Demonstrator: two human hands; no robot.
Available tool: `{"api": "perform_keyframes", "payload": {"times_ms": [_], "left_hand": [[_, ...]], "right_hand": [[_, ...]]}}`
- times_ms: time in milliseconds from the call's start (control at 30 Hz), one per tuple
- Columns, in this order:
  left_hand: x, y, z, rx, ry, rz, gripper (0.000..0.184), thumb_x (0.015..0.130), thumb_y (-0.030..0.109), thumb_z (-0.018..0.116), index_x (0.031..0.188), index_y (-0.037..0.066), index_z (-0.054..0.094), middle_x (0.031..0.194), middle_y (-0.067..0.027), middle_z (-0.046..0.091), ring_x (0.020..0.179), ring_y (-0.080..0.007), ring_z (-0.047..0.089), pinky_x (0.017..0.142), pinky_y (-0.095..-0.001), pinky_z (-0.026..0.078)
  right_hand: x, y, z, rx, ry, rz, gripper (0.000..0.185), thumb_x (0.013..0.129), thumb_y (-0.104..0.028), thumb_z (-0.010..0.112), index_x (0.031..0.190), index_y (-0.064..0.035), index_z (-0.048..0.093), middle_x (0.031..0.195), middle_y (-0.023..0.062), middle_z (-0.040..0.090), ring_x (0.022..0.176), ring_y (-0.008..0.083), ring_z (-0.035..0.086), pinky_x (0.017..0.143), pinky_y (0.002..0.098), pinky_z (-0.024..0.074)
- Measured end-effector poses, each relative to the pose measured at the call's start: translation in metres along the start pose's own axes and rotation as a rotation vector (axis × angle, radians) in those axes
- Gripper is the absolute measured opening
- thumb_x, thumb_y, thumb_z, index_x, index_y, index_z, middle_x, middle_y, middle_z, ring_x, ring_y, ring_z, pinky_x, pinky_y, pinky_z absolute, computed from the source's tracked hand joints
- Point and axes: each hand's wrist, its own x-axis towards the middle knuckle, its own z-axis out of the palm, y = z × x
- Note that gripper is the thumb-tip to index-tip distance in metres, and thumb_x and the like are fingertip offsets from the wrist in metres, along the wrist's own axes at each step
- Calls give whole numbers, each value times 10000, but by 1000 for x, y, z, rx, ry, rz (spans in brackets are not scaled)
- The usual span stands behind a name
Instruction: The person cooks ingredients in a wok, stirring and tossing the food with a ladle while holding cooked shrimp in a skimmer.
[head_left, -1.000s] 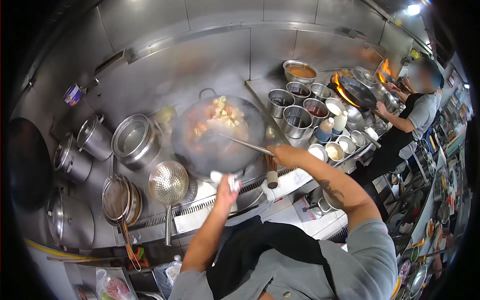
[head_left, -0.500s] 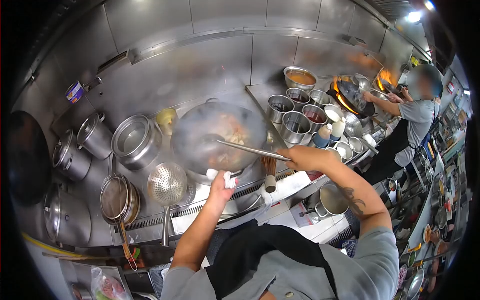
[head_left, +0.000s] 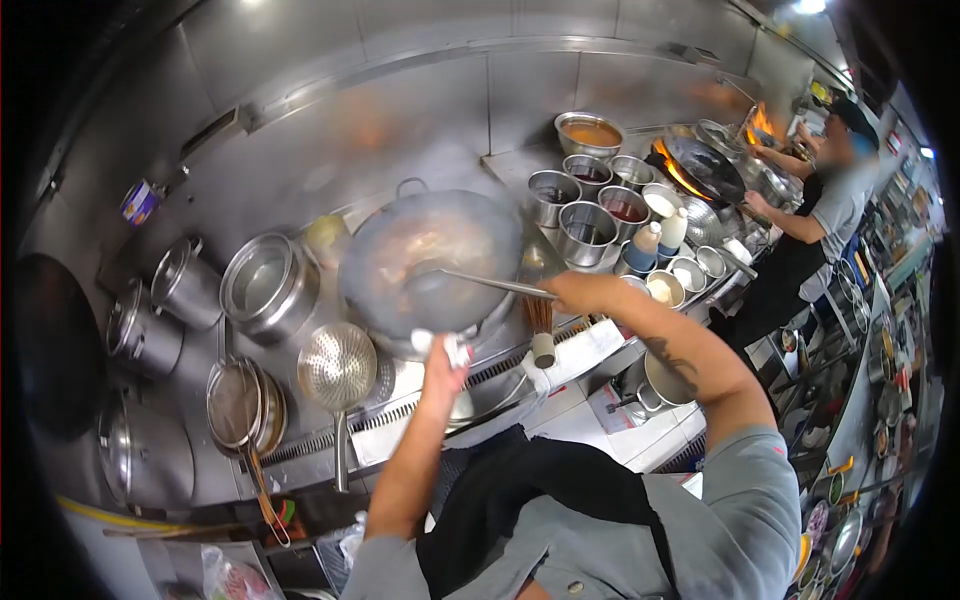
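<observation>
A large dark wok (head_left: 375,295) sits on the stove in front of me, with food (head_left: 440,245) blurred by steam and motion inside. My left hand (head_left: 446,372) is closed on a folded white cloth (head_left: 458,350) at the wok's near rim; any handle beneath it is hidden. In my right hand (head_left: 585,292), fingers wrapped round, is the end of a long metal ladle (head_left: 495,283). The ladle reaches left over the rim, its bowl blurred down in the wok. A bamboo brush (head_left: 541,330) stands just below my right hand.
To the left are a perforated strainer (head_left: 338,365), mesh sieves (head_left: 235,405) and a steel pot (head_left: 265,280). Metal sauce containers (head_left: 587,232) and squeeze bottles (head_left: 643,247) stand at right. Beyond them, a co-worker (head_left: 835,210) handles another wok (head_left: 705,168) near flames.
The food has shifted and blurred within the wok, and the ladle has moved slightly right and up. My view has shifted a little. The co-worker's arms and wok have moved.
</observation>
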Motion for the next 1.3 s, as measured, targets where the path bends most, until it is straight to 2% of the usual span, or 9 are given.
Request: {"api": "perform_keyframes", "payload": {"times_ms": [133,233,300,400,533,767,1100,1200,1300], "left_hand": [[-35,-56,-56,109,-11,-69,101,882,215,529,911,124,563,862,-50,602,742,-203,581,585,-390,500],[-57,-25,9,87,89,25,160,882,236,511,964,104,547,788,-61,588,695,-224,585,633,-354,509],[-29,-10,-8,595,-107,360,135,871,208,518,940,98,556,768,-59,579,678,-219,575,619,-321,497],[23,21,7,2,-17,-16,81,859,178,516,858,104,549,741,-53,565,658,-190,567,536,-311,500],[50,22,2,20,-12,-46,66,857,169,509,841,112,539,726,-46,560,643,-179,564,496,-322,496],[68,30,8,56,-5,-10,89,865,184,520,880,99,537,779,-54,570,672,-196,562,528,-355,497],[20,37,30,-32,38,-73,80,843,166,531,794,105,544,693,-49,564,616,-197,557,498,-326,507],[-5,38,45,-28,152,-55,64,853,167,533,824,111,543,728,-47,568,639,-200,560,533,-354,501],[-36,35,58,-3,84,-103,55,859,162,526,846,110,538,748,-48,571,664,-213,563,550,-360,498]], "right_hand": [[-5,-60,-20,-344,24,285,472,799,-33,510,1263,40,458,863,197,631,738,304,662,626,403,536],[-5,-74,-26,-396,14,314,479,787,3,504,1258,69,449,937,210,621,796,356,648,692,405,541],[-10,-61,-23,-337,71,281,363,812,-57,513,1160,47,498,897,217,623,800,365,646,666,432,530],[-22,-59,-39,-218,58,286,315,822,-75,501,1118,31,524,892,225,626,818,375,640,680,454,517],[-36,-68,-75,-140,-16,368,330,815,-50,470,1135,9,527,908,227,632,850,384,628,738,475,496],[-54,-88,-137,-150,-152,400,444,788,-73,553,1228,-35,517,911,235,632,883,371,622,791,468,479],[-36,-68,-87,-62,-234,300,483,815,-114,576,1282,-40,473,825,246,629,775,385,628,710,460,490],[-32,-85,-96,19,-298,352,477,840,-135,573,1294,-38,466,838,245,631,788,384,627,716,459,487],[-39,-68,-89,61,-268,281,456,868,-172,569,1287,-25,466,869,247,633,820,385,624,726,463,482]]}}
